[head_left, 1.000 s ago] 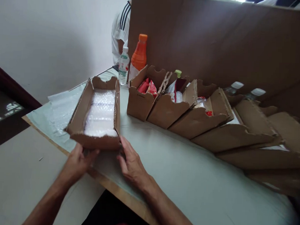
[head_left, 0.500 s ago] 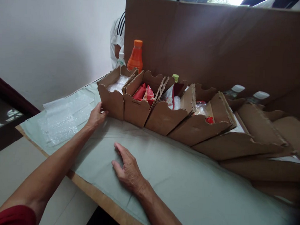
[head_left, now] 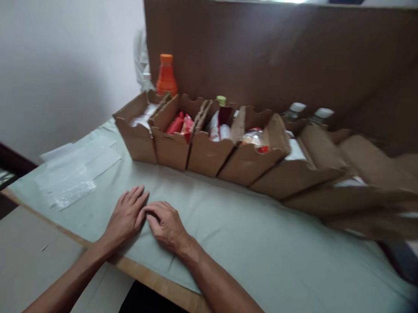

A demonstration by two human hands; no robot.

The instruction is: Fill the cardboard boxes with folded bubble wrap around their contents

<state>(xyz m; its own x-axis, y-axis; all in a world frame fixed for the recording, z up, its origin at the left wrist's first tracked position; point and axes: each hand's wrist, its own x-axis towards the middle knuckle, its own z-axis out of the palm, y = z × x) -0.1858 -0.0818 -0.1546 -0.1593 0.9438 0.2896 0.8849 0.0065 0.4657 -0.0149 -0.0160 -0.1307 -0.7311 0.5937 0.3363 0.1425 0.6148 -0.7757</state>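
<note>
My left hand [head_left: 125, 216] lies palm down on the pale green cloth [head_left: 246, 250], fingers stretched out and nothing in it. Right beside it rests my right hand [head_left: 167, 226], loosely curved, with a gap between thumb and fingers and nothing held. Its fingertips meet the side of the left hand. Beyond both hands stands a row of cardboard bins [head_left: 173, 150]. One bin has red packets [head_left: 176, 123] in it, another a clear package with red parts [head_left: 254, 137]. Left of my hands lie flat bubble-wrap bags [head_left: 71, 183].
Behind the bins stand an orange bottle [head_left: 166, 78] and bottles with white caps [head_left: 297, 107]. A tall cardboard panel [head_left: 251, 52] rises at the back. Part of a person in a white sleeve [head_left: 140, 54] shows past its left edge. The table's wooden edge [head_left: 148, 274] runs nearest me.
My left hand has let go of the leftmost bin's corner and come back to lie beside my right hand. The view has swung a little to the right.
</note>
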